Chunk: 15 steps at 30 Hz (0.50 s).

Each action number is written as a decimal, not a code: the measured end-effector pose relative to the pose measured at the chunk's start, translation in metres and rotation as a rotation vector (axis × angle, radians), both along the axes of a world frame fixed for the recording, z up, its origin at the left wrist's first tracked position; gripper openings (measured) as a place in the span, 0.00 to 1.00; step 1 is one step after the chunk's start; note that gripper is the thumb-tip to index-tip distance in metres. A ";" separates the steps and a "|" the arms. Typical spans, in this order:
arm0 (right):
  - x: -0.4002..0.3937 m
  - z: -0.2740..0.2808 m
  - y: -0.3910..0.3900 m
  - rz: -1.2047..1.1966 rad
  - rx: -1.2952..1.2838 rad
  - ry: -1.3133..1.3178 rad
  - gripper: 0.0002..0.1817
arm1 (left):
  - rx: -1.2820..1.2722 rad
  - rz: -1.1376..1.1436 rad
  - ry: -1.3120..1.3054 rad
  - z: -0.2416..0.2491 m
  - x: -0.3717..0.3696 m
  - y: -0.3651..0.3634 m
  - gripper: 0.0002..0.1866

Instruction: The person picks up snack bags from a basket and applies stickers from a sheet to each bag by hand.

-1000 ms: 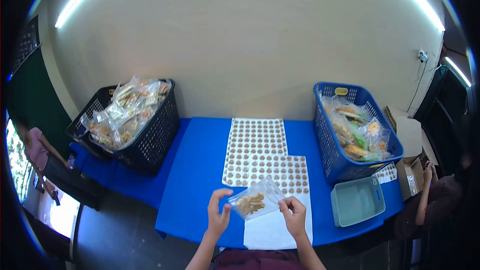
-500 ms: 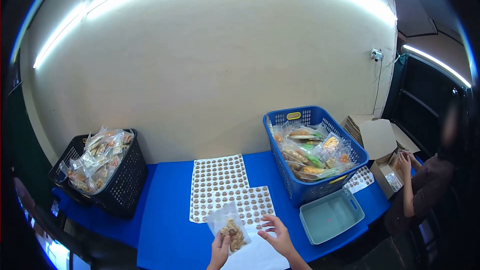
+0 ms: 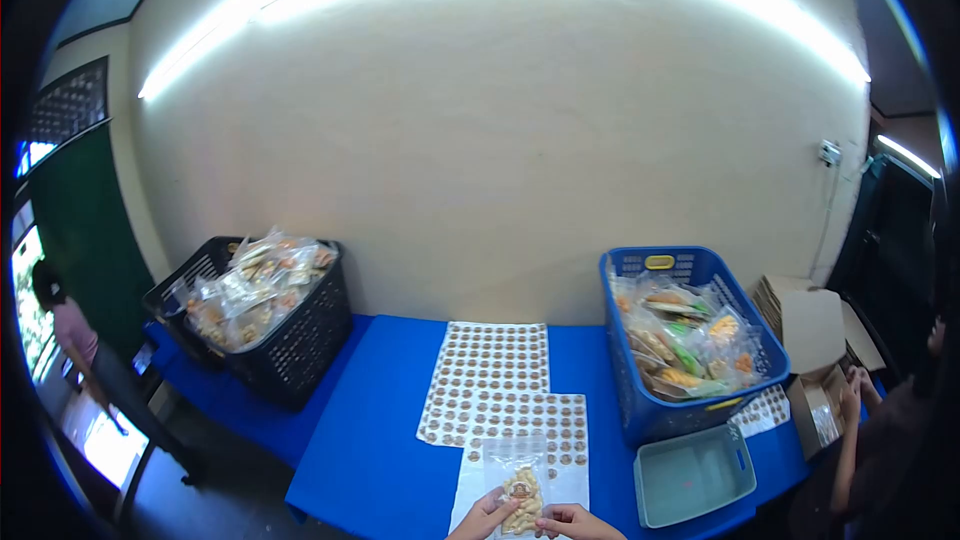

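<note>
A clear bag of pale snack pieces [image 3: 522, 512] is upright over the lower sticker sheet [image 3: 570, 440], a round sticker on its front. My left hand [image 3: 484, 517] is closed on the bag's lower left side. My right hand [image 3: 574, 522] pinches its lower right edge. Above it lies another sheet of round stickers [image 3: 490, 360] on the blue table [image 3: 370, 420]. Part of the lower sheet is blank near my hands.
At the left is a black basket [image 3: 300, 355] full of bags; at the right, a blue basket [image 3: 650, 420] of bags. An empty green tray [image 3: 695, 480] sits before it. Cardboard boxes [image 3: 812, 330] and a person's hands [image 3: 855, 390] are far right. Another person [image 3: 85, 350] stands far left.
The view has turned left. My right hand, open before, has come to the bag and now grips its edge. A round sticker shows on the bag's front, and a standing person is now visible.
</note>
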State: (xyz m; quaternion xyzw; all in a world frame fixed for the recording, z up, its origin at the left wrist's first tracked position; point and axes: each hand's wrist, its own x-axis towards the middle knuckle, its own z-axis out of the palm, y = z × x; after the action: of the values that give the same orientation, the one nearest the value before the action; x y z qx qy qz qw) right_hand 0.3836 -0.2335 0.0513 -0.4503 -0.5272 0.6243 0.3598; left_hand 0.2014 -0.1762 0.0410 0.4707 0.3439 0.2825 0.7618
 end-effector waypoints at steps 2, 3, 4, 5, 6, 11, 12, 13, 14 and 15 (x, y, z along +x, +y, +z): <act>-0.007 0.006 0.006 0.053 0.031 -0.005 0.15 | -0.038 0.013 0.162 0.002 -0.009 -0.001 0.27; -0.005 0.000 0.013 0.070 0.007 -0.039 0.14 | 0.021 0.014 0.152 -0.005 -0.014 0.000 0.28; 0.003 -0.012 0.024 0.084 -0.017 -0.073 0.13 | 0.080 0.011 0.144 -0.017 -0.020 0.002 0.28; 0.012 -0.020 0.032 0.096 -0.042 -0.106 0.13 | 0.137 0.006 0.138 -0.025 -0.026 0.003 0.29; 0.020 -0.017 0.040 -0.017 0.005 -0.141 0.11 | 0.133 0.064 0.105 -0.012 -0.030 0.002 0.28; 0.091 0.019 0.089 -0.759 0.353 0.156 0.09 | 0.105 0.270 0.112 0.005 -0.074 0.013 0.21; 0.094 0.039 0.092 -0.870 0.379 0.210 0.14 | 0.102 0.306 0.126 0.004 -0.086 0.015 0.21; 0.108 0.034 0.096 -0.975 0.357 0.230 0.19 | 0.097 0.341 0.140 0.002 -0.098 0.016 0.21; 0.113 0.029 0.098 -1.059 0.328 0.227 0.22 | 0.092 0.396 0.138 -0.005 -0.109 0.017 0.20; 0.111 0.029 0.097 -1.074 0.282 0.223 0.21 | 0.076 0.415 0.176 -0.009 -0.120 0.017 0.19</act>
State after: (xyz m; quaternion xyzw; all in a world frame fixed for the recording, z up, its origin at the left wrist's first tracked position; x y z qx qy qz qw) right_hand 0.4947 -0.1366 0.0803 -0.5343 -0.2610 0.3210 0.7371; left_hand 0.0819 -0.1590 0.0325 0.4411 0.4874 0.4039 0.6362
